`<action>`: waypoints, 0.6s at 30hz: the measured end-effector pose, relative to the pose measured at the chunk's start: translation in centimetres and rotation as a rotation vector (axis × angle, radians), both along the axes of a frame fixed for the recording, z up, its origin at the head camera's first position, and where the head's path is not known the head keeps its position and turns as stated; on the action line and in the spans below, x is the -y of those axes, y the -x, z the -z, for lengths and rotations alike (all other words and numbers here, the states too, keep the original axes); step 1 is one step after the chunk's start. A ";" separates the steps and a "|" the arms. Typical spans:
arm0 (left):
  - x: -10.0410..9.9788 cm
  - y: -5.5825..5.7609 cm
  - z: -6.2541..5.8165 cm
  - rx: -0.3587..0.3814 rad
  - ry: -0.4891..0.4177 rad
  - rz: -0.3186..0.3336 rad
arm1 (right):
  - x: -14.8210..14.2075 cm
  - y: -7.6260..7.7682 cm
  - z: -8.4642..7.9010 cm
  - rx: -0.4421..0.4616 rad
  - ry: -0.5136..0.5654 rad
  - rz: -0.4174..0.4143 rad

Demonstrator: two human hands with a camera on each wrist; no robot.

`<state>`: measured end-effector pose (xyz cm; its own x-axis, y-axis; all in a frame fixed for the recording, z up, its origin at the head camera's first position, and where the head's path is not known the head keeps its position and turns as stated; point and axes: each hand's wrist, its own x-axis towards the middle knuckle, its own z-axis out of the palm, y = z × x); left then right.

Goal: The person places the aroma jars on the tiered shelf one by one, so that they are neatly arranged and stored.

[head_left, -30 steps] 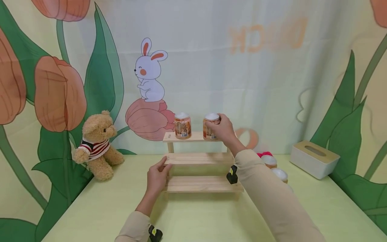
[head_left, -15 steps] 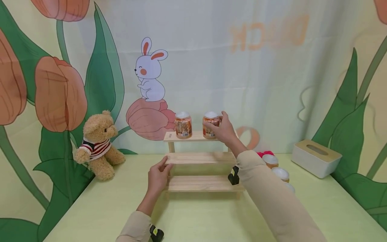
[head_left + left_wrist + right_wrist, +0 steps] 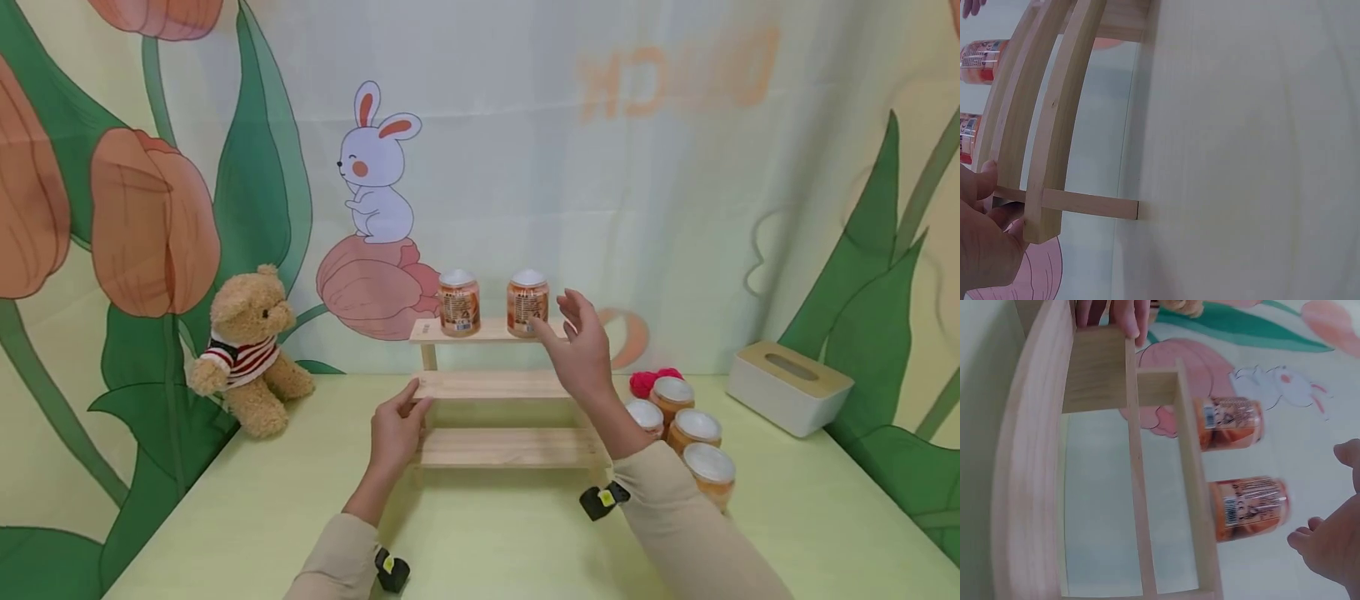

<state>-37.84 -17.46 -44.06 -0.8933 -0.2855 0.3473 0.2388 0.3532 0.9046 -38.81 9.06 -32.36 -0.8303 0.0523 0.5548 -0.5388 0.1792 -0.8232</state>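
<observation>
A three-tier wooden shelf (image 3: 495,386) stands on the table. Two clear jars with white lids and orange contents sit on its top board: a left jar (image 3: 459,307) and a right jar (image 3: 528,308). My left hand (image 3: 395,432) grips the left end of the middle board, thumb and fingers around its edge, as the left wrist view also shows. To the right of the right jar is my right hand (image 3: 588,354), its fingers spread and holding nothing. In the right wrist view, a gap shows between this hand (image 3: 1335,540) and the jar (image 3: 1250,509).
Several more lidded jars (image 3: 695,429) stand on the table to the right of the shelf, with a pink-red item (image 3: 654,381) behind them. A tissue box (image 3: 789,387) sits at the far right. A teddy bear (image 3: 251,354) sits at the left by the printed curtain.
My right hand has let go of the right jar and drawn back to the right and down. The jar stays on the top board. My left hand keeps its grip on the shelf.
</observation>
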 end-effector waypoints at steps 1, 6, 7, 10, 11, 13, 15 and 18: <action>-0.1 0.0 -0.1 0.002 0.000 0.001 | -0.4 -0.8 0.0 0.002 -0.007 -0.018; -0.2 0.1 -0.1 0.004 0.019 -0.006 | -3.3 -3.5 0.5 0.025 -0.119 -0.160; -0.2 0.1 -0.1 0.002 0.022 -0.008 | -4.1 -3.7 0.6 0.024 -0.153 -0.190; -0.3 0.2 -0.1 -0.001 0.029 -0.007 | -6.6 -4.5 0.7 0.021 -0.253 -0.280; -0.3 0.3 -0.1 0.000 0.032 -0.006 | -7.4 -4.7 0.7 0.020 -0.287 -0.305; -0.4 0.3 -0.1 0.002 0.036 -0.008 | -9.1 -4.9 0.7 0.012 -0.345 -0.343; -0.4 0.3 -0.1 0.009 0.034 -0.013 | -10.7 -5.0 0.5 0.006 -0.378 -0.357; -0.4 0.2 0.0 0.011 0.028 -0.024 | -13.0 -4.9 0.3 -0.014 -0.393 -0.315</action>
